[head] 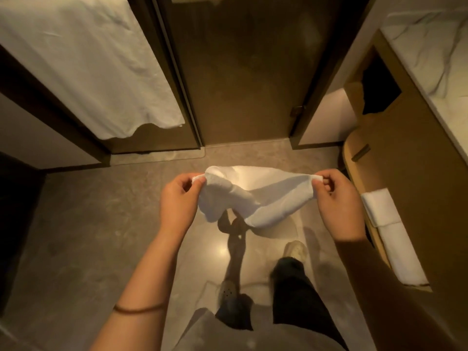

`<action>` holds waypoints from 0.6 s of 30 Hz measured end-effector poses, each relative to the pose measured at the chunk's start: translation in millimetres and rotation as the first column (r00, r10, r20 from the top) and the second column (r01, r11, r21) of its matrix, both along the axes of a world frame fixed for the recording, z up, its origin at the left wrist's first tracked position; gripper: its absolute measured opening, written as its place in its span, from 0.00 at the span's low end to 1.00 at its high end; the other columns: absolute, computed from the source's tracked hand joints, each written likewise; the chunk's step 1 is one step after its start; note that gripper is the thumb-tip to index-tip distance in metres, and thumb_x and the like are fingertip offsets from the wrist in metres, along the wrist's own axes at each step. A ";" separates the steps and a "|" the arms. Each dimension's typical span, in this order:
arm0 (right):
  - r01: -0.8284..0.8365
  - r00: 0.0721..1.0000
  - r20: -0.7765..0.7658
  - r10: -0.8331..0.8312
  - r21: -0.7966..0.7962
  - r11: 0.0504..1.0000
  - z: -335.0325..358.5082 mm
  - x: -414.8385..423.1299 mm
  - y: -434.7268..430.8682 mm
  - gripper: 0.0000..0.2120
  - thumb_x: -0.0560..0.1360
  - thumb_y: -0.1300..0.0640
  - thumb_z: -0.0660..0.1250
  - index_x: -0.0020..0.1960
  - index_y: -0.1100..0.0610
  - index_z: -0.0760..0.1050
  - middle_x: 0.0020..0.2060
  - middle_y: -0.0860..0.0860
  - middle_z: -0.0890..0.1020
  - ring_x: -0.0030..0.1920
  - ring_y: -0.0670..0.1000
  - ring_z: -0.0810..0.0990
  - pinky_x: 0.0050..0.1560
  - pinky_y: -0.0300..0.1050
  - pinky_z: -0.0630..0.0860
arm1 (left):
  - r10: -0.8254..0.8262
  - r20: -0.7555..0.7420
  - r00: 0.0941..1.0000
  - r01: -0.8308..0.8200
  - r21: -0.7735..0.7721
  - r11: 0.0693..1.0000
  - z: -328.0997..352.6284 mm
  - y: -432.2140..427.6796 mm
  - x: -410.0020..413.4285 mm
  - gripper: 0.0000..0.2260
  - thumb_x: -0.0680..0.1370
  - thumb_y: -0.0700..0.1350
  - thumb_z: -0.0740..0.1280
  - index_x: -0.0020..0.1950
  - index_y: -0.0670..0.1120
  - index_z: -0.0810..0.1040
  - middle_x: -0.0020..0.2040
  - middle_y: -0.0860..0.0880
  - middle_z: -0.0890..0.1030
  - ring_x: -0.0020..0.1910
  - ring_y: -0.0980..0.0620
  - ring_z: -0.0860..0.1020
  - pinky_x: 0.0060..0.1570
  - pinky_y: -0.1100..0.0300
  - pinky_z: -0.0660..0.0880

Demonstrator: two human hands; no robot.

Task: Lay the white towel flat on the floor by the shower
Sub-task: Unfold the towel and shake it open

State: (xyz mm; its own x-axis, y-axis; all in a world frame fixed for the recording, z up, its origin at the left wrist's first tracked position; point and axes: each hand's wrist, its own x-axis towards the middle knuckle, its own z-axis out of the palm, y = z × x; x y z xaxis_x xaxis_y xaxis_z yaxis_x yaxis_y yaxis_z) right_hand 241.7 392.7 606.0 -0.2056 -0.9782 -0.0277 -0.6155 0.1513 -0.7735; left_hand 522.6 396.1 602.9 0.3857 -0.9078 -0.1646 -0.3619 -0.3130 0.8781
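A white towel (255, 193) hangs in the air between my hands, still partly folded and sagging in the middle above the tiled floor (88, 224). My left hand (177, 201) pinches its left corner. My right hand (336, 198) pinches its right corner at the same height. The glass shower door (240, 79) stands straight ahead, its sill just beyond the towel.
A large white towel (83, 62) hangs on the glass panel at the left. A wooden vanity (410, 173) with a marble top (430, 51) lines the right side, with rolled white towels (390, 231) on its lower shelf. My legs and shoes (293, 252) stand below the towel.
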 end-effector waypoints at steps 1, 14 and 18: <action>-0.013 1.000 -0.003 0.013 -0.001 1.000 -1.2 -6.4 -11.6 0.04 0.78 0.50 0.60 0.50 0.47 0.73 0.44 0.46 0.78 0.45 0.45 0.76 0.41 0.39 0.71 | 0.017 0.012 1.000 -0.017 -0.002 1.000 -1.0 -7.2 -6.6 0.09 0.78 0.47 0.66 0.55 0.49 0.82 0.47 0.53 0.83 0.47 0.58 0.79 0.42 0.67 0.72; -0.181 0.984 0.015 0.180 0.044 0.983 -16.5 -110.5 -160.6 0.03 0.78 0.49 0.60 0.51 0.45 0.72 0.45 0.46 0.78 0.46 0.48 0.77 0.47 0.47 0.78 | 0.112 0.117 0.987 -0.108 -0.037 0.993 -2.9 -123.3 -110.7 0.04 0.77 0.50 0.66 0.45 0.57 0.80 0.39 0.59 0.82 0.39 0.60 0.79 0.37 0.63 0.74; -0.230 0.973 0.021 0.229 0.034 0.973 -28.2 -114.3 -193.8 0.01 0.78 0.49 0.61 0.48 0.42 0.70 0.40 0.39 0.75 0.42 0.44 0.76 0.41 0.37 0.72 | 0.118 0.114 0.986 -0.117 -0.017 0.993 -15.1 -149.3 -110.6 0.05 0.78 0.49 0.67 0.44 0.58 0.80 0.40 0.61 0.81 0.40 0.65 0.79 0.38 0.64 0.75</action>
